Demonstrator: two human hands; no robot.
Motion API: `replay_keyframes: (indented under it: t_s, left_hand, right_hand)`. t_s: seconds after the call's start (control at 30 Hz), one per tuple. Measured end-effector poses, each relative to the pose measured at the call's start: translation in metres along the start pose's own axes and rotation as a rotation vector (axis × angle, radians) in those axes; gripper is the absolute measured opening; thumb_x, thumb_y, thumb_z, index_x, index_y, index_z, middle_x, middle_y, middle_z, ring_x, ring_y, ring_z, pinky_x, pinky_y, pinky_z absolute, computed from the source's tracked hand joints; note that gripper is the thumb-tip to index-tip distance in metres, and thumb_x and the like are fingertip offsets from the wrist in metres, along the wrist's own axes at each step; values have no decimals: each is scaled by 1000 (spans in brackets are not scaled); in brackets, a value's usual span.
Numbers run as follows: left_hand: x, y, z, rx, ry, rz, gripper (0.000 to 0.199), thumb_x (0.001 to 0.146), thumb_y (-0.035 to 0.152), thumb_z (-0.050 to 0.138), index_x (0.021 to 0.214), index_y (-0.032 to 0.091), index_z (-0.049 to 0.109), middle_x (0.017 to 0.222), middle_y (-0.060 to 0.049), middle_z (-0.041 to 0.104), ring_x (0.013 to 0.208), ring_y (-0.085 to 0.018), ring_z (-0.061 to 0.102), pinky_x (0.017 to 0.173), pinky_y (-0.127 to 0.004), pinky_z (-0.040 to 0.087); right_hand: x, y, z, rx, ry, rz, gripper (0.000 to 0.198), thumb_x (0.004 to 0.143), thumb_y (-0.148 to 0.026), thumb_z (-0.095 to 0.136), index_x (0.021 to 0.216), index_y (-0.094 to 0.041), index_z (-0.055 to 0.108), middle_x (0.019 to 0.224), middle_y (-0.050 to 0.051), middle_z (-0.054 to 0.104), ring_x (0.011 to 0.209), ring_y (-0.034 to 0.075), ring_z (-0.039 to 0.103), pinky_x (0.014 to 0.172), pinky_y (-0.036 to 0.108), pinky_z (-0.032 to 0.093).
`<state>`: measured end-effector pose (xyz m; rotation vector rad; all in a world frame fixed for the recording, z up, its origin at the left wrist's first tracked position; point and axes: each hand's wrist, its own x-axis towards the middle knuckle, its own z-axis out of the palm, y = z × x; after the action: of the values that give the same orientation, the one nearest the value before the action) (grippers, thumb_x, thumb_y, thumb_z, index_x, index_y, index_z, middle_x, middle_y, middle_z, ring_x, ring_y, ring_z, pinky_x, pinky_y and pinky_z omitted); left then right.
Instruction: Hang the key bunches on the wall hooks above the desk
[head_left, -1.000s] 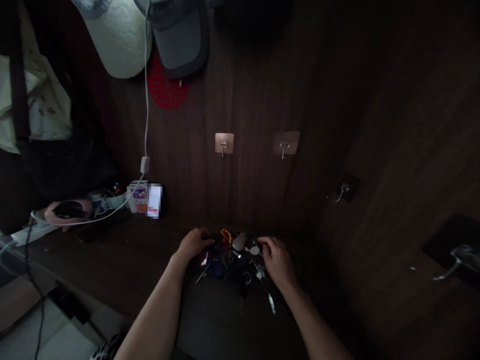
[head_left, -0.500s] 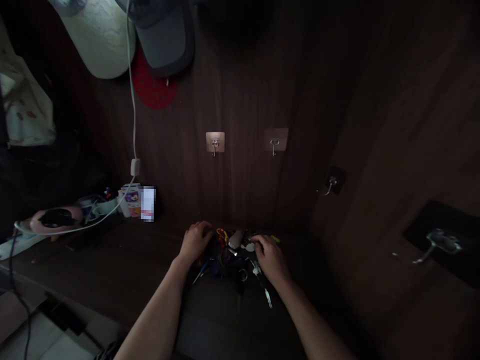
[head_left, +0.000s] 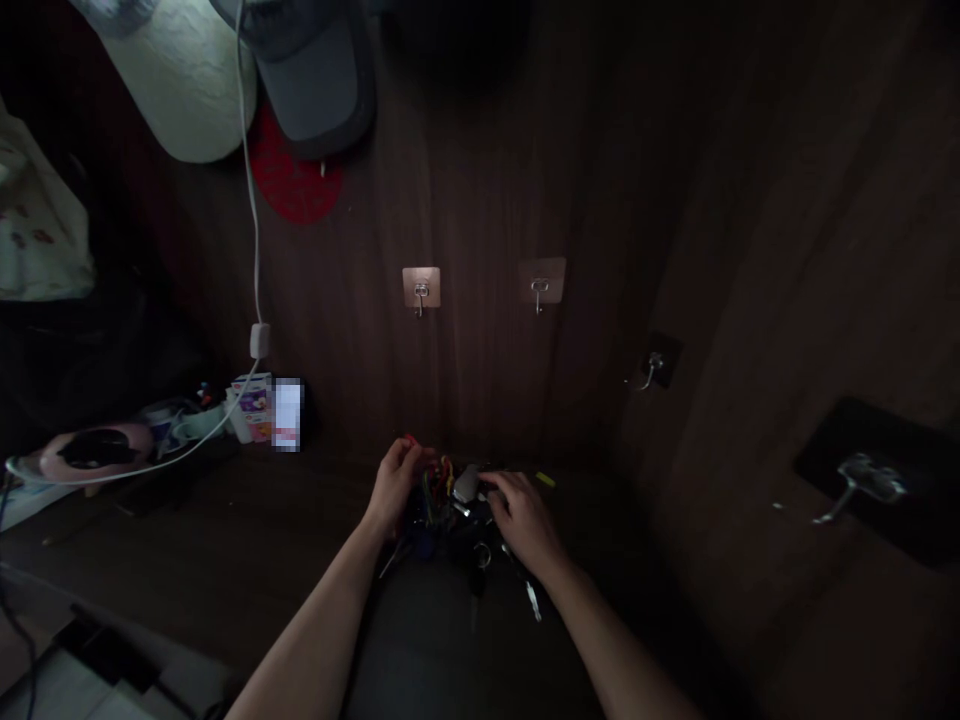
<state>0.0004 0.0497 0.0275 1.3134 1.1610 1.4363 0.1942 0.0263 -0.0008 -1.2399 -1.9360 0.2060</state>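
Note:
A jumbled pile of keys lies on the dark wooden surface between my hands, with a grey fob (head_left: 466,484), a dark key on a metal ring (head_left: 482,554) and silvery keys (head_left: 532,601). My left hand (head_left: 394,487) is at the pile's left side, fingers curled together. Red, yellow and green cords (head_left: 439,485) hang beside its fingertips, and a small red thing (head_left: 410,440) shows just above them. What the fingers grip is too dark to make out. Over the right part of the pile is my right hand (head_left: 523,515), index finger and thumb apart, its fingertips at the grey fob.
Adhesive hooks (head_left: 421,290) (head_left: 540,285) are stuck to the wooden back wall, and others on the right wall. Caps (head_left: 315,90) hang upper left. A white cable (head_left: 255,250) runs down past small boxes (head_left: 257,400), a blurred bright panel (head_left: 287,415) and a pink object (head_left: 135,450).
My left hand has curled its fingers in at the cords, and the red thing now shows. My right hand has moved left over the pile, uncovering a yellow-green piece. The view shifted slightly.

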Motion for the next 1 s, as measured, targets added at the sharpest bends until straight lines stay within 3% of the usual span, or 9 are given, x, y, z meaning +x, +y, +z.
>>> replay_keyframes:
  t_s: [0.13, 0.27, 0.37, 0.5, 0.6, 0.67, 0.77, 0.87, 1.0]
  left_hand:
    - [0, 3, -3, -147, 64, -45, 26, 77, 43, 54, 85, 19, 45, 95, -7, 68, 78, -18, 66, 67, -30, 53]
    - [5, 5, -12, -212, 184, -78, 20, 80, 37, 52, 89, 20, 46, 96, -7, 67, 73, -16, 67, 52, -23, 52]
    - [9, 8, -18, -264, 253, -92, 14, 83, 31, 50, 89, 20, 47, 92, -6, 67, 71, -14, 67, 48, -19, 50]
    - [10, 15, -20, -431, 279, -155, 7, 84, 26, 49, 86, 19, 49, 87, -4, 65, 69, -11, 65, 47, -17, 49]
    - [8, 20, -18, -545, 231, -159, 6, 84, 24, 49, 83, 19, 50, 85, -3, 64, 72, -11, 65, 45, -14, 46]
    - [4, 22, -14, -576, 150, -142, 7, 84, 25, 51, 82, 19, 51, 84, -3, 62, 75, -12, 65, 46, -14, 47]
    - [-4, 23, -4, -600, 0, -151, 9, 81, 27, 56, 82, 19, 52, 82, -1, 61, 78, -13, 64, 50, -16, 50]
    - [-12, 23, 6, -623, -113, -177, 13, 78, 28, 61, 82, 19, 52, 80, 0, 59, 72, -11, 63, 49, -16, 51]
    - [-15, 25, 10, -622, -142, -188, 19, 76, 32, 64, 82, 19, 51, 79, 1, 58, 73, -11, 62, 48, -15, 49]
  right_hand:
    - [2, -13, 4, -4, -174, -92, 40, 88, -24, 40, 127, -29, 47, 130, 2, 53, 124, 20, 40, 99, 43, 34]
    - [1, -19, 4, -87, -215, -102, 41, 87, -30, 45, 128, -31, 46, 124, 4, 55, 120, 22, 43, 98, 43, 34]
    - [-1, -19, 3, -146, -165, -73, 34, 85, -30, 50, 118, -29, 57, 108, 6, 60, 105, 22, 51, 91, 40, 39]
    - [-3, -17, 2, -197, -109, -19, 22, 86, -34, 48, 87, -25, 68, 97, 7, 60, 97, 22, 53, 86, 40, 40]
    - [-2, -17, -2, -170, -39, 13, 19, 85, -31, 49, 84, -23, 66, 96, 7, 61, 96, 23, 53, 85, 41, 40]
    - [-1, -20, -5, -61, 36, 5, 20, 84, -28, 49, 97, -24, 63, 102, 6, 62, 100, 22, 53, 88, 41, 40]
    - [1, -28, -6, 203, 98, -13, 36, 83, -29, 50, 119, -25, 51, 117, 6, 59, 110, 20, 51, 95, 39, 39]
    - [2, -38, 0, 451, 47, -6, 44, 81, -31, 53, 125, -26, 46, 122, 5, 57, 113, 19, 51, 98, 37, 39]
    - [2, -44, 7, 597, -92, 55, 27, 82, -32, 53, 108, -25, 58, 105, 2, 65, 99, 19, 59, 87, 34, 45]
